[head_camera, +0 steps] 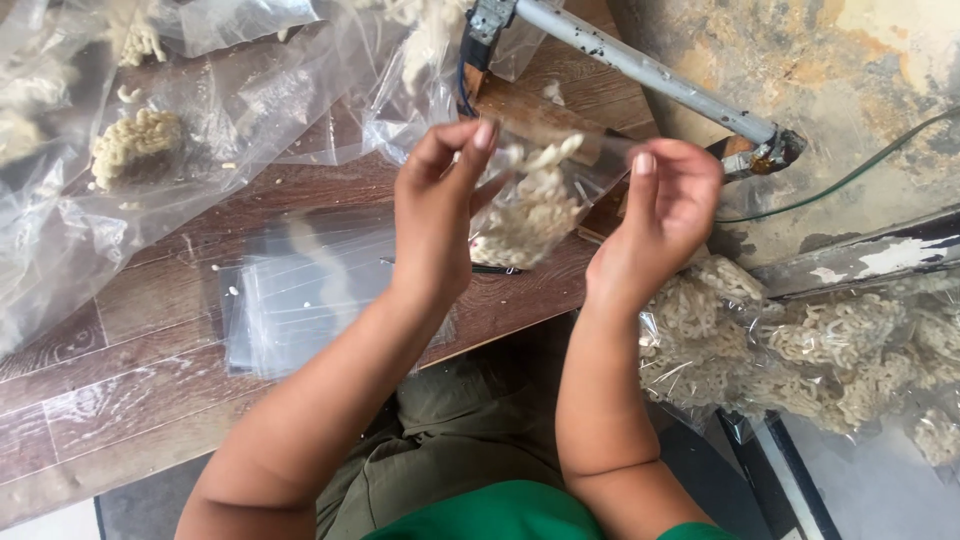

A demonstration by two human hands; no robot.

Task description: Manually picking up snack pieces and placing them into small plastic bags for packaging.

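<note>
Wooden plank table (130, 390) underneath, strewn with clear plastic. Left hand (437, 205) and right hand (665, 205) raised, fingers of both pinched on the top edges of a small clear bag (560, 190) stretched between them. Noodle block (525, 215) inside, hanging just below the fingertips, nearer the left thumb. Stack of flat empty bags (300, 290) lying below the left wrist. Metal sealer arm (640, 70) beyond the fingers. Pile of bagged noodles (820, 350) beside the right forearm.

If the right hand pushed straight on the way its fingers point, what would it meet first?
Probably the grey metal bar of the sealer beyond the right hand, which pinches the clear noodle bag; depth is unclear.
</note>
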